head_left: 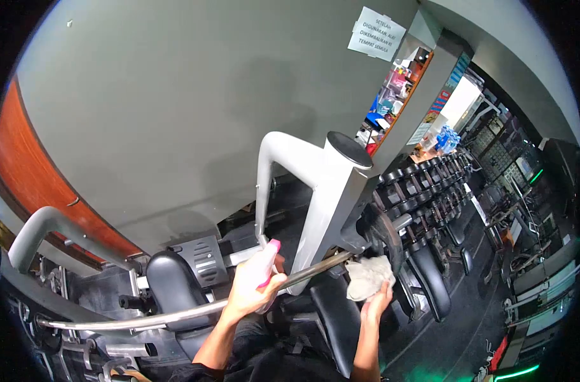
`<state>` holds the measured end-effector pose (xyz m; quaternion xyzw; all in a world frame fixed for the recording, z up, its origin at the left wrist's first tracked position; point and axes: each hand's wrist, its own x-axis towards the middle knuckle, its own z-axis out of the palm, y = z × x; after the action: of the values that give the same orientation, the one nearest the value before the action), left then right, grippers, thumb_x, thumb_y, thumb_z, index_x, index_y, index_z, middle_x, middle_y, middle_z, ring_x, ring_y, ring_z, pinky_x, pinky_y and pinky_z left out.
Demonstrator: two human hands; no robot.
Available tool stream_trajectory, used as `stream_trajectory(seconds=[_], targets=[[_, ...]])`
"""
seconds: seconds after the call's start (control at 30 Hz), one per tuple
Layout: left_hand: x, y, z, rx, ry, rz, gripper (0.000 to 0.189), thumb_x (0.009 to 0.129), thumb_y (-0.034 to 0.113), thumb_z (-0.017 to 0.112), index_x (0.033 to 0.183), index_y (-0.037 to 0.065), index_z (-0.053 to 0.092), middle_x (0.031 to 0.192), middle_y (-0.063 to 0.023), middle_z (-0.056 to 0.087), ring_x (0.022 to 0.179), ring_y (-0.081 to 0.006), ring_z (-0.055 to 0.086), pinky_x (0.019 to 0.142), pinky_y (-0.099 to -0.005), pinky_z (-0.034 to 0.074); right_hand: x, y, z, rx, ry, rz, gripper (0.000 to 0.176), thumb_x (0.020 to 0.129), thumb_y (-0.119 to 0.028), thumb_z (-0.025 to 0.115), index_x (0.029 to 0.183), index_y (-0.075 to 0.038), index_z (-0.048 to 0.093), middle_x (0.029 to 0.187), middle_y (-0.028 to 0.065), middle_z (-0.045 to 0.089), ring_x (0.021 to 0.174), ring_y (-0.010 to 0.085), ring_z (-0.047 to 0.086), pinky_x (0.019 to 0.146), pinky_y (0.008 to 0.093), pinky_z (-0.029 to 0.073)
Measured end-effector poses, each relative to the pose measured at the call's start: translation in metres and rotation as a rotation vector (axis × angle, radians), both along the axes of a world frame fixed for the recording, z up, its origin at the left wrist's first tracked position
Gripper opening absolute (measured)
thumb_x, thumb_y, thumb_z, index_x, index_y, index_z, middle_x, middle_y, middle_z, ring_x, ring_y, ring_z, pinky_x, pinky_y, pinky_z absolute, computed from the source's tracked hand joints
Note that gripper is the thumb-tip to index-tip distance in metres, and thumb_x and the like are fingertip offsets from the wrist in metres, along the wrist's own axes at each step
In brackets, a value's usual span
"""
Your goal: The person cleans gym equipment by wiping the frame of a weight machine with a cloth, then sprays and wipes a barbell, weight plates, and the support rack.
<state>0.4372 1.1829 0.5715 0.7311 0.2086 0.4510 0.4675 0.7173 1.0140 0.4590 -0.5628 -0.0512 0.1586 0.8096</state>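
Observation:
My left hand [255, 283] is closed around a spray bottle with a pink head [273, 247], held upright in front of the machine. Most of the bottle is hidden by the fingers. Just beside it, a long metal bar [194, 310] runs across the view from the lower left. In my right hand [376, 302] is a bunched whitish cloth [368, 279], close to the bar's right end and a dark weight plate [387, 234]. Behind the bar stands a white and grey machine frame [322, 210].
A black padded seat [173, 280] stands at the left, with another black bench pad [334, 318] below the cloth. Dumbbell racks [424, 188] line the right side. A grey wall [162, 95] with a paper sign [376, 33] rises behind the machine.

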Motion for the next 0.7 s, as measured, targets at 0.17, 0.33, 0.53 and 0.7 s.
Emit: stream_trajectory(seconds=[0.17,0.33,0.53,0.7], targets=[[0.030,0.008,0.019,-0.083,0.046,-0.031,0.031,0.082,0.007,0.067,0.110,0.000,0.056,0.082,-0.0063,0.061,0.069,-0.0108,0.058,0.064,-0.0258,0.048,-0.020,-0.024,0.055,0.205,-0.019,0.068,0.045,0.098,-0.028,0.040,0.130,0.004,0.042,0.127,0.0169,0.051,0.114,0.0283,0.054,0.095,0.0409,0.044],[0.048,0.015,0.012,-0.046,0.074,-0.061,0.022,0.085,0.008,0.065,0.104,0.002,0.057,0.080,-0.0056,0.059,0.069,-0.0121,0.059,0.065,-0.0270,0.048,-0.047,-0.019,0.105,0.285,0.001,0.168,0.047,0.099,-0.030,0.037,0.132,0.004,0.040,0.129,0.0162,0.050,0.116,0.0280,0.051,0.098,0.0409,0.042],[0.055,0.024,0.020,-0.098,-0.013,-0.087,0.023,0.084,0.010,0.066,0.103,0.000,0.057,0.083,-0.0063,0.059,0.077,-0.0132,0.057,0.070,-0.0274,0.046,-0.069,0.010,0.135,0.400,-0.188,-0.040,0.052,0.095,-0.015,0.050,0.139,0.001,0.028,0.131,0.0163,0.047,0.123,0.0283,0.045,0.106,0.0426,0.034],[0.060,0.032,0.022,-0.126,-0.084,-0.136,0.028,0.084,0.005,0.064,0.110,0.000,0.055,0.086,-0.0045,0.058,0.078,-0.0113,0.056,0.071,-0.0266,0.047,-0.065,0.080,0.141,0.035,-0.885,-0.294,0.053,0.090,-0.008,0.059,0.135,0.003,0.033,0.134,0.0190,0.045,0.120,0.0265,0.048,0.101,0.0420,0.040]])
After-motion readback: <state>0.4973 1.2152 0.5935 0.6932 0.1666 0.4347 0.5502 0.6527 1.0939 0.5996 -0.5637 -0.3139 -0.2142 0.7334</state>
